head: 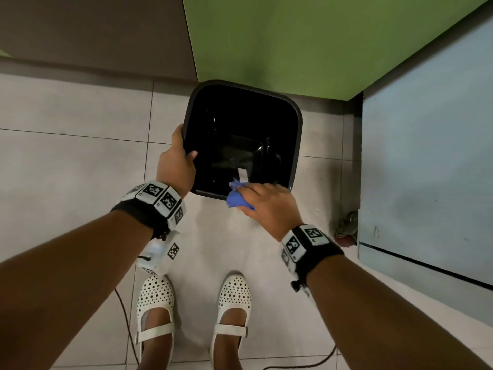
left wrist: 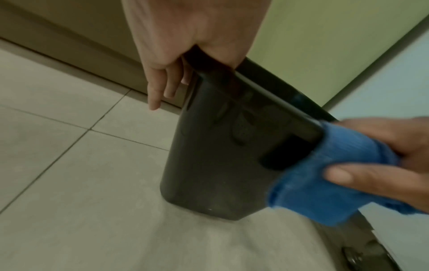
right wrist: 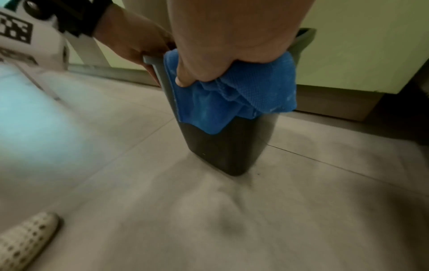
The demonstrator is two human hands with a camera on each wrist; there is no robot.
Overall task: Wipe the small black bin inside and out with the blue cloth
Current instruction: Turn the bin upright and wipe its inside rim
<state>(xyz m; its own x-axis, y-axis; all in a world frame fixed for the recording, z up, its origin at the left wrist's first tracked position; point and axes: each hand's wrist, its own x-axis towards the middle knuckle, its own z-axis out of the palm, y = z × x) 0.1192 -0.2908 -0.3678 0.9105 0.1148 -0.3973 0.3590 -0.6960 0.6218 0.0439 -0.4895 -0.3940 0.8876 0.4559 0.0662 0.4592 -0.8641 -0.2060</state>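
The small black bin (head: 294, 145) stands on the tiled floor, tilted toward me, its square mouth open upward. My left hand (head: 177, 158) grips its near-left rim, thumb inside and fingers outside; the left wrist view shows the same hand (left wrist: 185, 47) and the bin wall (left wrist: 209, 155). My right hand (head: 264, 206) holds the blue cloth (head: 236, 200) folded over the near rim, fingers inside and thumb outside. In the right wrist view the blue cloth (right wrist: 243, 95) drapes down the bin's outer wall (right wrist: 227, 152). A pale label lies inside the bin.
A green panel (head: 306, 36) rises right behind the bin and a pale blue cabinet (head: 426, 169) stands to the right. My feet in white perforated shoes (head: 234, 292) are just in front. A black cable (head: 128, 329) trails on the floor by the left shoe.
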